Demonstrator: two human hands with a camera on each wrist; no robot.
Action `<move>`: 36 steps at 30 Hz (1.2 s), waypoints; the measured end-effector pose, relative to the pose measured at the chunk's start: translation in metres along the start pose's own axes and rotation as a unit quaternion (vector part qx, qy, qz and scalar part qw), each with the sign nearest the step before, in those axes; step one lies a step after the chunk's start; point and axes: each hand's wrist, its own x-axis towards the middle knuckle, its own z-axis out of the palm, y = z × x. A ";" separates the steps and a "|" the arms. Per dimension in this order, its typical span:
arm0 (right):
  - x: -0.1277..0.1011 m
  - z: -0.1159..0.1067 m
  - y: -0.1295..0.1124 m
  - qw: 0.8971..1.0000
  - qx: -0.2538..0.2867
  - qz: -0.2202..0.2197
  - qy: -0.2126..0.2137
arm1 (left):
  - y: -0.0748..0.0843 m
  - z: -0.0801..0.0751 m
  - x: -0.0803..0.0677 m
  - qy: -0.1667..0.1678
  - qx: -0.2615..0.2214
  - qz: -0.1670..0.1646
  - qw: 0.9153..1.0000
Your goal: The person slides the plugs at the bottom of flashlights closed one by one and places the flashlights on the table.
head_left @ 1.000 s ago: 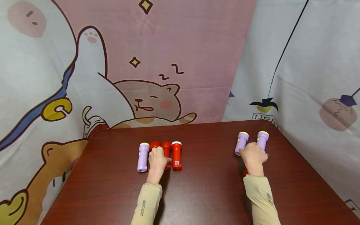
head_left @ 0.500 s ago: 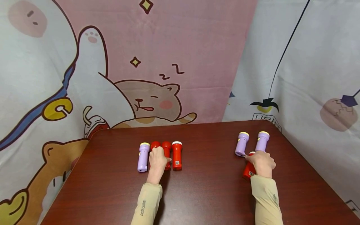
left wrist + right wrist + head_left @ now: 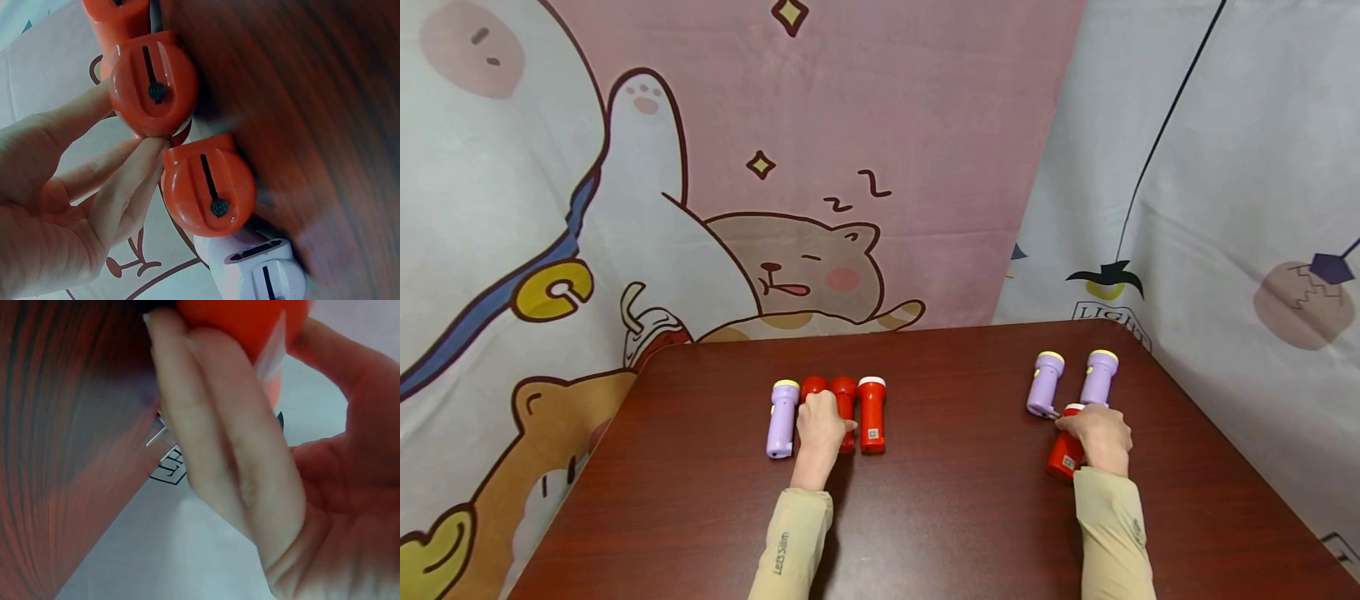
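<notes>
Right hand (image 3: 1096, 435) clamped round red torch (image 3: 1063, 456); left hand (image 3: 820, 425) pinching another torch (image 3: 844, 392). Likely light, stiff, slick plastic; hold mid-barrel.

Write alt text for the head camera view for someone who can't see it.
On a dark wooden table, a person's right hand grips a red flashlight near two purple flashlights. The left hand rests on a row of one purple and three red flashlights.
</notes>
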 end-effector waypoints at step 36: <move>-0.005 0.003 -0.012 0.997 0.005 -0.054 0.051 | 0.000 0.001 0.000 -0.002 -0.005 -0.007 1.000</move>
